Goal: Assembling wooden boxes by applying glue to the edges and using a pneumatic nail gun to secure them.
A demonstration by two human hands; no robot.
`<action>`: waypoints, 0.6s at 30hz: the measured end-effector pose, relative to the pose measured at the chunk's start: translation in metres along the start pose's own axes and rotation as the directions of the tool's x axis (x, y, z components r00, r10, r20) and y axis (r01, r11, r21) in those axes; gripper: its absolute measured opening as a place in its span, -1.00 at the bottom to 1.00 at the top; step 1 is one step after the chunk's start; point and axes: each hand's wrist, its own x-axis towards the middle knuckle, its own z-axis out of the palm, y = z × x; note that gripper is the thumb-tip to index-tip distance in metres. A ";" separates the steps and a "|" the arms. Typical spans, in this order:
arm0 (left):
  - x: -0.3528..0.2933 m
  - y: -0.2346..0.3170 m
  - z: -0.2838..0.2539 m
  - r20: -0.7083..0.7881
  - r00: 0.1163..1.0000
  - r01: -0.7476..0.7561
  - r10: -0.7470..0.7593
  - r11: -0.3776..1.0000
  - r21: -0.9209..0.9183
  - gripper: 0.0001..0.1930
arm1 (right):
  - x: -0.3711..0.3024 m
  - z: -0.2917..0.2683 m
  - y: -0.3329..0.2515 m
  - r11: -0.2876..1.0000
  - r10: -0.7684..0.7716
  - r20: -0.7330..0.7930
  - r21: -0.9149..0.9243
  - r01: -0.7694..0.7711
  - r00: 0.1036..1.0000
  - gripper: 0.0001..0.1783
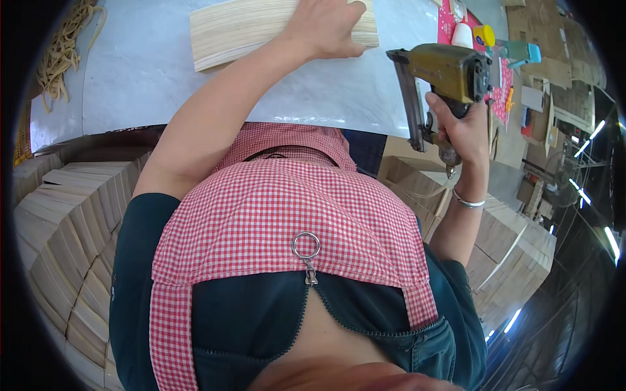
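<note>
A brown pneumatic nail gun (pixel 440 63) is gripped in my right hand (pixel 466 127), its fingers wrapped round the handle. It is held up over the right front edge of the table, apart from the wood. On the white tabletop (pixel 150 98) lies a pale wooden board or box piece (pixel 238 34) with visible grain. My left hand (pixel 326 27) rests over its right part, with the thumb and a finger spread along the right end. The other fingers of that hand run out of the picture at the top.
Tan strips (pixel 60 62) lie in a heap at the far left. A white bottle (pixel 462 34) and a yellow-lidded container (pixel 484 35) stand at the right on red patterned cloth. Stacked wooden pieces (pixel 78 215) stand at my left, and more stacks (pixel 515 251) at my right.
</note>
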 end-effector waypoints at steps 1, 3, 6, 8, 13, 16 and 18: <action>0.000 0.000 0.001 0.003 1.000 0.005 -0.005 1.000 -0.007 -0.44 | 0.001 0.004 -0.004 1.000 -0.016 0.026 0.007 0.016 1.000 -0.75; 0.000 -0.001 0.001 0.006 1.000 0.008 -0.008 1.000 -0.018 -0.45 | 0.004 0.008 -0.007 0.999 -0.032 0.051 0.012 0.031 0.998 -0.75; -0.002 0.000 -0.004 -0.019 1.000 -0.019 0.019 1.000 0.014 -0.46 | 0.007 0.011 -0.010 0.999 -0.036 0.064 0.006 0.036 0.997 -0.74; -0.002 0.000 -0.004 -0.026 0.999 -0.029 0.030 0.999 0.023 -0.47 | 0.008 0.013 -0.012 0.999 -0.036 0.067 0.002 0.036 0.997 -0.73; -0.002 -0.002 -0.002 -0.039 0.999 -0.036 0.037 0.999 0.019 -0.48 | 0.008 0.016 -0.015 1.000 0.014 0.060 0.013 -0.015 0.998 -0.73; -0.003 -0.008 0.008 -0.249 0.953 -0.148 0.172 0.983 0.112 -0.49 | 0.009 0.017 -0.018 1.000 -0.014 0.066 0.002 0.014 0.998 -0.72; -0.003 -0.009 0.011 -0.316 0.923 -0.179 0.218 0.973 0.148 -0.49 | 0.012 0.018 -0.020 1.000 -0.025 0.068 -0.004 0.025 0.997 -0.72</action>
